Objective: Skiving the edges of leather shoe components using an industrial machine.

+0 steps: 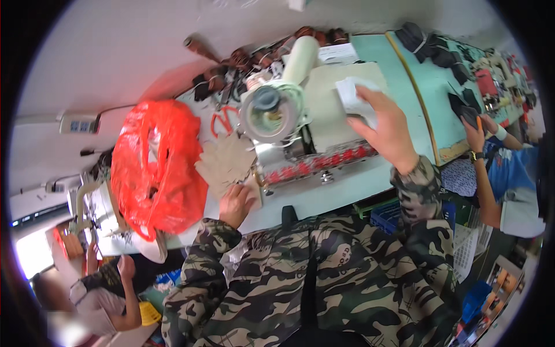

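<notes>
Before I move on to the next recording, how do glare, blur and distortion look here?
Head view: black vignetting around the rim, and the long yellowish strip bends; head view: the lower-left window is blown out; head view: bright highlights on the red plastic bag; head view: the lower-left co-worker has a blurred head.

Right hand (pixel 388 128) outstretched (left hand (pixel 235 206) closer in).

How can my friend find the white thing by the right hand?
Start at the pale machine with the round end. To its right, the right hand reaches over a beige panel. The small white piece is at that hand's fingertips, unlike the white paper farther back.
</notes>
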`<control>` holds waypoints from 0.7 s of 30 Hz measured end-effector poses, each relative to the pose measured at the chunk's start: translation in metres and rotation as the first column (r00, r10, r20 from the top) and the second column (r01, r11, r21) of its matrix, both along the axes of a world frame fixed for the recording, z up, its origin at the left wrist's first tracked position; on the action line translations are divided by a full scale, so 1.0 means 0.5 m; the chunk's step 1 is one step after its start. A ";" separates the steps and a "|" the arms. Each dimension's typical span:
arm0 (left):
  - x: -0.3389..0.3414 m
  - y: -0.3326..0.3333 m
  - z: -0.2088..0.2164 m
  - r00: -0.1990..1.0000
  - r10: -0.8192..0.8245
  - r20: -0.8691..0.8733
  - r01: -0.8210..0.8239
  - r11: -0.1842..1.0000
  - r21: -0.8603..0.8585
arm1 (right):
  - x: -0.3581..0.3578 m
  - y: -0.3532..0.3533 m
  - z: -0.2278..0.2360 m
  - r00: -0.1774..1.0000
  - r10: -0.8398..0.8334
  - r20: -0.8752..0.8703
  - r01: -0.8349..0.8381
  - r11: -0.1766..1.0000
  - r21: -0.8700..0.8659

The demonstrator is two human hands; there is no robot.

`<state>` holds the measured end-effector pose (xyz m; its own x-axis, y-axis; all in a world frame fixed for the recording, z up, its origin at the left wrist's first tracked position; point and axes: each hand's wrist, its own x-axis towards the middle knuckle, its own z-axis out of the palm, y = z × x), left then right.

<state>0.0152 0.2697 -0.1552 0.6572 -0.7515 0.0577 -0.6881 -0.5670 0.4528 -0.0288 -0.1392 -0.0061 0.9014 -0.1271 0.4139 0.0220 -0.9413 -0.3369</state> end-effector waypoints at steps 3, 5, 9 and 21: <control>-0.002 -0.002 0.001 0.995 0.102 0.006 -0.102 0.995 -0.007 | -0.048 0.061 0.006 0.983 0.155 -0.102 -0.093 0.887 0.452; 0.008 -0.012 -0.004 0.975 0.185 -0.120 -0.178 0.982 0.065 | -0.063 0.105 -0.003 0.954 0.245 -0.172 -0.079 0.762 0.642; -0.010 -0.001 0.000 0.959 0.131 -0.251 -0.100 0.986 0.132 | -0.090 0.167 -0.067 0.885 0.388 -0.257 -0.073 0.662 0.746; -0.030 0.013 -0.017 0.841 0.246 -0.482 -0.241 0.968 0.074 | -0.170 0.331 -0.352 0.563 0.700 -0.439 -0.019 0.542 0.840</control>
<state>0.0001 0.2760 -0.1640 0.7616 -0.5625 -0.3219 -0.2225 -0.6935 0.6853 -0.1135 0.0264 -0.1822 0.8518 0.3701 -0.3708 -0.2481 -0.3384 -0.9077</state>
